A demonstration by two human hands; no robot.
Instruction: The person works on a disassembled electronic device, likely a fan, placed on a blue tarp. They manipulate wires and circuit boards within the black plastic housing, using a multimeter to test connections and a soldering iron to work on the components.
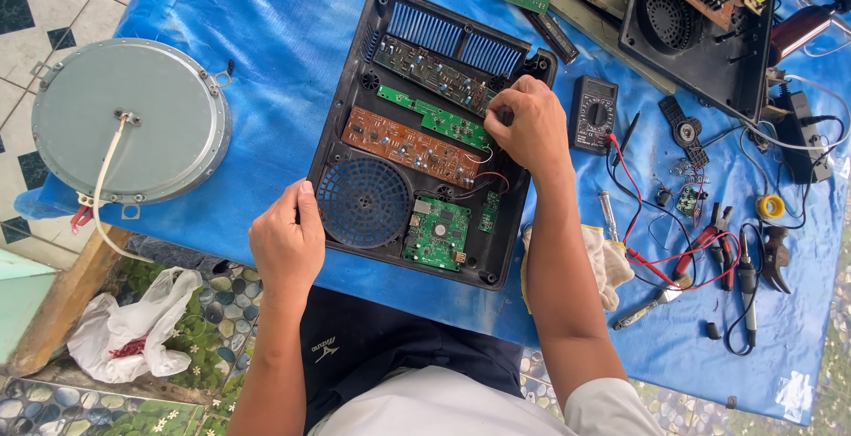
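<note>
Opened black appliance casing (355, 117) flat on blue-covered table (266, 19), circuit boards exposed, left hand (288, 241) closed on its near-left edge beside round fan grille (363, 203), right hand (530, 126) fingers curled at green circuit board (434, 119), grip contents indiscernible, multimeter (593, 113) just right.

Bright, even daylight; soft shadows; mild sheen on blue tarp (266, 37); sharp focus; slight wide-angle bending at edges.

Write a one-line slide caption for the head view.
Left hand steadies an opened black appliance housing on a blue tarp while the right hand works at its circuit boards.
</note>
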